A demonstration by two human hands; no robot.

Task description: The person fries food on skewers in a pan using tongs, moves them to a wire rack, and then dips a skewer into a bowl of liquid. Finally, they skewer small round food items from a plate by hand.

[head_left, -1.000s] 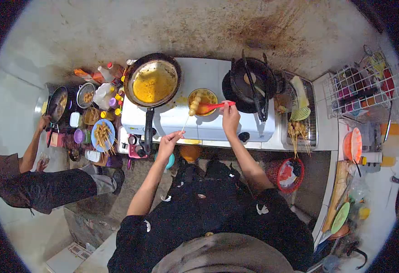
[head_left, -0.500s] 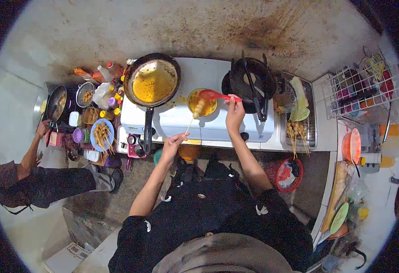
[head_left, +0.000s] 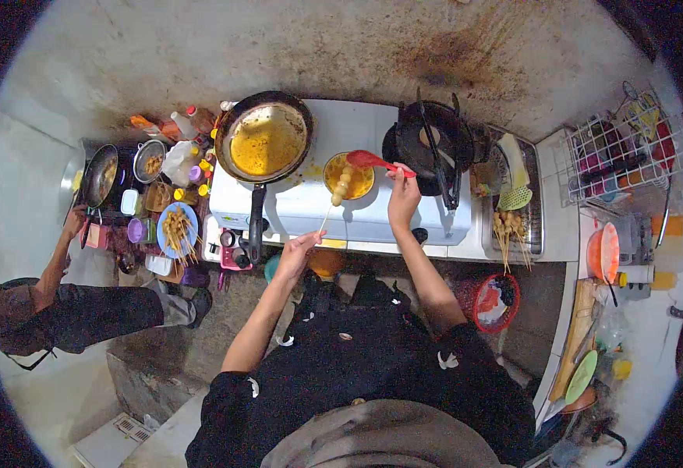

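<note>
My left hand [head_left: 299,253] grips the bare end of a skewer of round balls [head_left: 342,186], which slants up over a small bowl of yellow-orange liquid [head_left: 366,189]. In my right hand [head_left: 403,204] is the handle of a red spoon [head_left: 367,159]. Its head is at the bowl's far rim, right by the skewer's top ball. The bowl stands on the white stove top [head_left: 341,121]. To its left sits a large frying pan [head_left: 267,144] with a yellow oily layer inside, its black handle pointing toward me.
At right, a black pan [head_left: 413,148] holds dark tongs [head_left: 429,132]. Beyond it, several skewers [head_left: 509,226] lie on a metal rack. More skewers fill a blue plate [head_left: 191,220] at left, among jars and bottles. Another person's hand [head_left: 74,221] is near a smaller pan [head_left: 100,173].
The red spoon's head has shifted slightly and turned beside the top ball. Both hands keep their holds, and the whole view has moved a little.
</note>
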